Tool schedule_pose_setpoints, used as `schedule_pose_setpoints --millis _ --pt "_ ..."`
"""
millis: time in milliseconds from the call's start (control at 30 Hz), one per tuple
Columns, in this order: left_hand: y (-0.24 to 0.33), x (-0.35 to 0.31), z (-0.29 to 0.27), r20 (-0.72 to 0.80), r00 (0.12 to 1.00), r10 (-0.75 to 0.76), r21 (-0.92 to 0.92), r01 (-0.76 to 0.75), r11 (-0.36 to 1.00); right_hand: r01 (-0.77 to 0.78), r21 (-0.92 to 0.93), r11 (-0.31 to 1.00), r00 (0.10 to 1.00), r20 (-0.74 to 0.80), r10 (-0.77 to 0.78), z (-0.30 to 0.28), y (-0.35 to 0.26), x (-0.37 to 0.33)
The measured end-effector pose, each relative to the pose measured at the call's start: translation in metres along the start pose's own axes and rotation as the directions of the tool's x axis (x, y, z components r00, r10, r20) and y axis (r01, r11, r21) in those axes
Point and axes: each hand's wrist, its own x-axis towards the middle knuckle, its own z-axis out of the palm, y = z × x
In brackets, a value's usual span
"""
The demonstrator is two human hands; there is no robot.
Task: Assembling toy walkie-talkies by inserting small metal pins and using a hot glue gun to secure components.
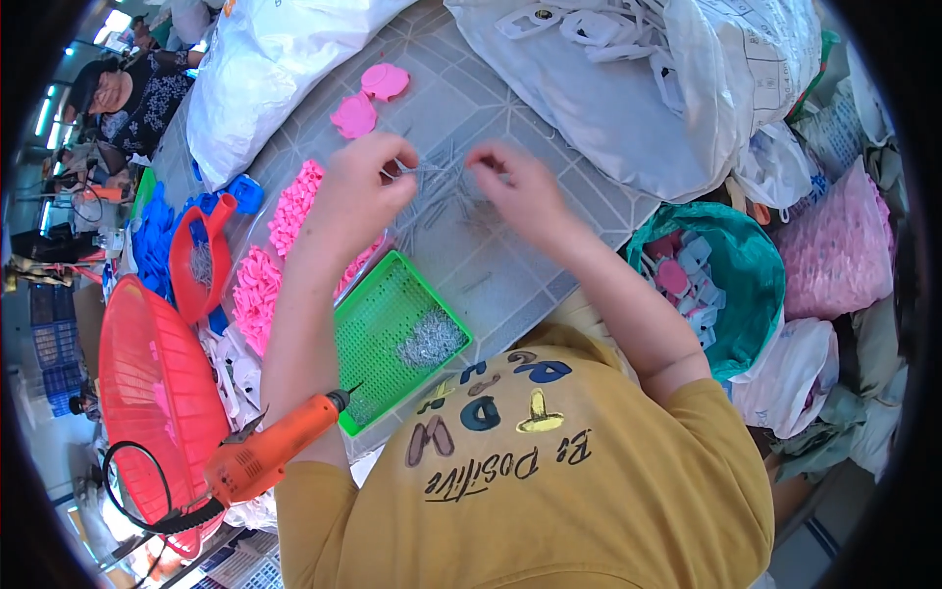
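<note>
Large painted capitals in several colours and a line of black script run across the chest of the mustard-yellow cloth shirt [628, 491], upside down in this view. Small printing, too fine to tell, marks the white plastic sack of pale loop-shaped parts [736, 59] at upper right.

The table [530, 260] has a grey covering patterned like tiles with pale lines. On it, slender grey rods [432, 201] lie in a loose heap below and between the two hands. The left hand [371, 179] is curled, thumb and forefinger close together at the heap's left; the right hand [518, 194] bends its fingers toward the thumb at the heap's right. I cannot tell whether either has hold of a rod.

Nearby stand a green perforated plastic tray [368, 319] and an orange power screwdriver [260, 459]. Another person [147, 103] is in the cluttered room behind, at upper left.
</note>
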Motion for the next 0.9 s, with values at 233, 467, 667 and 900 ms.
schedule_pose_setpoints --millis 233,467,667,900 --pt "-0.006 -0.019 0.000 0.131 0.980 0.152 -0.071 -0.144 0.987 -0.008 -0.049 0.999 0.999 -0.040 0.006 -0.020 0.008 0.007" --pt "-0.023 -0.015 0.055 0.232 0.971 0.047 0.350 -0.129 0.928 0.283 -0.509 0.813 0.959 0.166 -0.229 -0.003 0.002 -0.012" --pt "-0.032 -0.008 0.054 0.109 0.994 -0.028 0.306 -0.006 0.952 0.157 -0.335 0.929 0.987 0.078 -0.139 -0.004 0.007 0.002" --pt "-0.007 -0.009 -0.003 0.084 0.991 -0.101 -0.369 0.125 0.921 -0.036 0.343 0.939 0.995 0.102 0.001 -0.046 -0.007 0.024"
